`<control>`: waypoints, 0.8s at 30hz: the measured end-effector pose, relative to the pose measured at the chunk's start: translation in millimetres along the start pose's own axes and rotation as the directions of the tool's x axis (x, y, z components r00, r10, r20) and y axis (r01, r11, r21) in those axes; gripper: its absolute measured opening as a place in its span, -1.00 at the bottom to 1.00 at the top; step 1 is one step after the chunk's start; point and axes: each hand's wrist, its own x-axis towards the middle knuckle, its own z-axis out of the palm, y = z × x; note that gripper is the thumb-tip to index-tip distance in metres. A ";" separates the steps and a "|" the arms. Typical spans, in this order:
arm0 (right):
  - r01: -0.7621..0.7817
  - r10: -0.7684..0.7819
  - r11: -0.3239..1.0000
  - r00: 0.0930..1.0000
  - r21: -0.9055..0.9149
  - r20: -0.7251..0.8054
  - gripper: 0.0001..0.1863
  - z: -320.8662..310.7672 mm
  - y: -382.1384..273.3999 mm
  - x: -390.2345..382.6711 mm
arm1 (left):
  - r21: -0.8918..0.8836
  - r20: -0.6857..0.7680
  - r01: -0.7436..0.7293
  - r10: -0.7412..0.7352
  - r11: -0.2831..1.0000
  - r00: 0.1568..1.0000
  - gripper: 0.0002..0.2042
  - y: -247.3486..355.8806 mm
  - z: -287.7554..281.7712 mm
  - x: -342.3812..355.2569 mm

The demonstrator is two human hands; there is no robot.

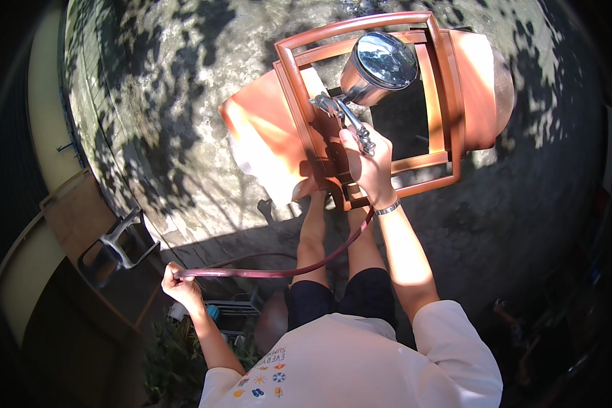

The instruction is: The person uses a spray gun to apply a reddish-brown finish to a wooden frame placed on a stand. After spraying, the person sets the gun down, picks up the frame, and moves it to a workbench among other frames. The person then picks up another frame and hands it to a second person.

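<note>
My right hand [374, 163] is closed around the handle of a metal spray gun [347, 117]. A shiny round cup [387, 62] sits on the gun. Behind it stands an orange-brown frame [449, 88] with curved bars, like part of a wooden chair; I cannot tell whether the gun touches it. A dark red hose [279, 273] runs from below my right wrist across my legs to my left hand [181, 285]. The left fingers are closed on the hose, well off to the left and away from the frame.
Orange-coloured sheets [268, 129] lie on both sides of the frame, over sunlit concrete [177, 88] with leaf shadows. A grey stool-like frame [122, 241] and a brown board [81, 211] stand at the left. Plants [173, 364] grow at the lower left.
</note>
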 end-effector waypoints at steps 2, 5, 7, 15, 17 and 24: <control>-0.047 0.044 0.998 0.996 -0.038 -0.076 -0.85 -16.1 -1.4 19.8 | 0.017 0.006 -0.007 0.007 1.000 1.000 -0.51 16.2 19.5 -3.5; -0.025 -0.032 0.971 0.972 -0.239 -0.233 -0.78 -54.1 29.9 49.7 | -0.039 0.007 -0.043 0.044 0.998 0.999 -0.60 20.6 38.1 -7.4; -0.103 0.041 0.980 0.941 -0.169 -0.335 -0.74 -82.3 44.2 65.1 | -0.052 0.013 -0.042 0.042 0.998 0.999 -0.58 29.5 52.8 -7.9; -0.258 0.118 0.957 0.763 -0.132 -0.635 -0.68 -173.1 38.8 106.1 | 0.020 0.126 -0.043 0.040 0.999 0.991 -0.31 35.2 79.6 -21.1; -0.173 -0.021 0.962 0.723 -0.210 -0.691 -0.63 -178.6 34.4 106.7 | 0.034 0.139 -0.037 0.032 0.999 0.990 -0.32 37.8 82.0 -17.2; -0.257 0.203 0.966 0.827 -0.032 -0.524 -0.65 -111.4 39.1 60.0 | 0.024 0.074 -0.065 0.063 0.998 0.995 -0.31 13.5 46.7 7.6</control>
